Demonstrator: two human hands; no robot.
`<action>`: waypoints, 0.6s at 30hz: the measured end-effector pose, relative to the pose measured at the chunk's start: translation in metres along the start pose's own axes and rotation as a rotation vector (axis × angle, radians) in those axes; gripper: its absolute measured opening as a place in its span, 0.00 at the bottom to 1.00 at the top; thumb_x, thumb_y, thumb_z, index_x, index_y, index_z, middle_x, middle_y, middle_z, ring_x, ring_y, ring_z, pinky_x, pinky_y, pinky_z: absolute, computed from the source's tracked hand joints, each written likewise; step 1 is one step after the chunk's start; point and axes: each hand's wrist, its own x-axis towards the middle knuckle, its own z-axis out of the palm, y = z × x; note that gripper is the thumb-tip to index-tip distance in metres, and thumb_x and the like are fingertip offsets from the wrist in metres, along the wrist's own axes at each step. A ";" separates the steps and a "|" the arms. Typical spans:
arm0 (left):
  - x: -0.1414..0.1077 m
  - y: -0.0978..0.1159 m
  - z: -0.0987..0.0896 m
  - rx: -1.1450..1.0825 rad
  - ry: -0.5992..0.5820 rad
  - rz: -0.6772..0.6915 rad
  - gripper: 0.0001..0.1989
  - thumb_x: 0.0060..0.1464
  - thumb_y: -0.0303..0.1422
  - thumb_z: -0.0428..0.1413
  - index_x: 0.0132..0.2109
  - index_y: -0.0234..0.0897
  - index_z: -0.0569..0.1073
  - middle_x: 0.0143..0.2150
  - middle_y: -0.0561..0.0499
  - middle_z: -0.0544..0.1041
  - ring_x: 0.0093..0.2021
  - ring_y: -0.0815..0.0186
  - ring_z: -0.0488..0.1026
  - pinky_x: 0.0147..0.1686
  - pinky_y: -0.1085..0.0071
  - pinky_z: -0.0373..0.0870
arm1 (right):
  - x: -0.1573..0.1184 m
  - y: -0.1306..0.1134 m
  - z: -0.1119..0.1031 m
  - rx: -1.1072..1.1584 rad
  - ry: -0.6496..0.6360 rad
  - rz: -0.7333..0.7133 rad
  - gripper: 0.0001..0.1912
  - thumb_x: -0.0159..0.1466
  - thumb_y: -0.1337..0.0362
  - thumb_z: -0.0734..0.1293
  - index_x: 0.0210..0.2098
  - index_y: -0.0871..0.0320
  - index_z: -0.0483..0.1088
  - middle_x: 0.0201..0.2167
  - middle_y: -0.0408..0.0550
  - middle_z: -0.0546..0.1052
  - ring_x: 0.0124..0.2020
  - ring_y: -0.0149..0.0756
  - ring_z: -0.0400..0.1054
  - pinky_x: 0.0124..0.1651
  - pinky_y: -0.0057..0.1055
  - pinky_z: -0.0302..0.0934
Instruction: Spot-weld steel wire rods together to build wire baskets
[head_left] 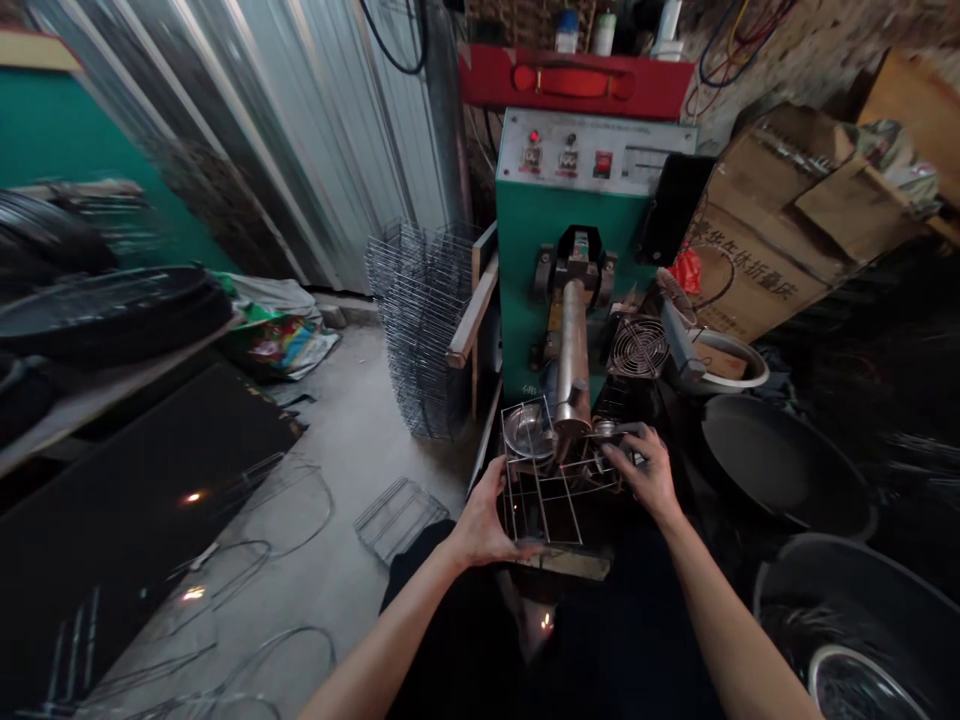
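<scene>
A small wire frame (547, 497) of crossed thin rods stands under the metal arm (574, 345) of a green machine (517, 260). My left hand (480, 520) grips the frame's left side, thumb up and fingers beneath. On the right, my right hand (645, 468) is closed at the frame's right end, close to the arm's tip; what its fingertips pinch is too small to make out. Behind the frame sits a round metal dish (529, 430). A wooden block (570, 562) lies below the frame. Small sparks glow under it.
A tall stack of wire racks (421, 335) stands left of the machine, beside a wooden bar (474, 315). Another wire frame (397, 518) lies on the floor. Black pans (784, 465) and a basin (862, 610) are at the right, with cardboard boxes (765, 230) behind.
</scene>
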 end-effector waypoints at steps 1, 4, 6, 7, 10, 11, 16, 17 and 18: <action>-0.009 0.002 0.002 -0.008 0.005 -0.022 0.56 0.32 0.41 0.75 0.66 0.45 0.58 0.61 0.42 0.70 0.60 0.44 0.72 0.64 0.39 0.68 | -0.007 -0.001 -0.005 0.033 0.005 0.012 0.20 0.66 0.47 0.70 0.25 0.53 0.71 0.43 0.52 0.78 0.46 0.47 0.69 0.51 0.44 0.63; -0.050 0.006 0.010 -0.115 0.051 -0.084 0.56 0.32 0.42 0.75 0.66 0.46 0.56 0.62 0.42 0.69 0.57 0.46 0.74 0.61 0.40 0.70 | -0.042 0.005 -0.026 0.116 0.060 0.082 0.16 0.69 0.48 0.66 0.44 0.53 0.75 0.53 0.55 0.77 0.55 0.49 0.71 0.58 0.46 0.64; -0.083 0.008 0.016 -0.256 0.119 -0.129 0.54 0.33 0.45 0.74 0.65 0.46 0.58 0.61 0.42 0.68 0.58 0.47 0.72 0.61 0.41 0.70 | -0.072 0.013 -0.040 0.067 0.088 0.175 0.23 0.70 0.45 0.63 0.54 0.54 0.73 0.56 0.58 0.77 0.58 0.51 0.71 0.60 0.47 0.65; -0.098 0.010 0.020 -0.336 0.161 -0.163 0.52 0.32 0.48 0.74 0.63 0.46 0.60 0.61 0.43 0.68 0.59 0.47 0.72 0.60 0.42 0.70 | -0.087 0.017 -0.046 0.014 0.080 0.234 0.26 0.70 0.44 0.61 0.56 0.55 0.73 0.56 0.58 0.78 0.58 0.52 0.72 0.59 0.46 0.67; -0.136 0.022 0.035 -0.591 0.319 -0.330 0.45 0.36 0.51 0.74 0.60 0.47 0.67 0.58 0.43 0.71 0.58 0.48 0.72 0.55 0.49 0.74 | -0.122 0.017 -0.060 -0.148 0.054 0.371 0.30 0.70 0.44 0.58 0.58 0.57 0.74 0.50 0.57 0.82 0.53 0.51 0.77 0.51 0.42 0.72; -0.146 0.028 0.041 -0.676 0.364 -0.391 0.41 0.39 0.50 0.73 0.58 0.47 0.69 0.57 0.43 0.73 0.57 0.49 0.73 0.53 0.51 0.75 | -0.127 0.013 -0.064 -0.184 0.061 0.381 0.30 0.71 0.45 0.57 0.59 0.57 0.74 0.50 0.57 0.82 0.52 0.50 0.77 0.50 0.40 0.73; -0.195 0.049 0.066 -0.888 0.412 -0.575 0.25 0.46 0.51 0.69 0.48 0.48 0.78 0.48 0.43 0.80 0.48 0.49 0.80 0.44 0.50 0.79 | -0.112 -0.025 -0.083 -0.239 0.042 0.265 0.29 0.70 0.48 0.58 0.59 0.59 0.76 0.45 0.56 0.84 0.44 0.47 0.80 0.45 0.36 0.73; -0.210 0.050 0.064 -0.871 0.379 -0.627 0.23 0.45 0.51 0.69 0.46 0.49 0.79 0.46 0.43 0.81 0.47 0.47 0.81 0.41 0.50 0.80 | -0.106 -0.031 -0.086 -0.229 0.001 0.242 0.28 0.70 0.49 0.59 0.57 0.60 0.77 0.43 0.55 0.84 0.41 0.46 0.80 0.43 0.35 0.73; -0.225 0.051 0.058 -0.834 0.326 -0.672 0.22 0.43 0.51 0.70 0.44 0.51 0.80 0.46 0.43 0.82 0.46 0.46 0.82 0.38 0.50 0.80 | -0.100 -0.036 -0.087 -0.216 -0.043 0.220 0.27 0.70 0.50 0.59 0.56 0.61 0.78 0.41 0.55 0.85 0.38 0.46 0.80 0.41 0.35 0.73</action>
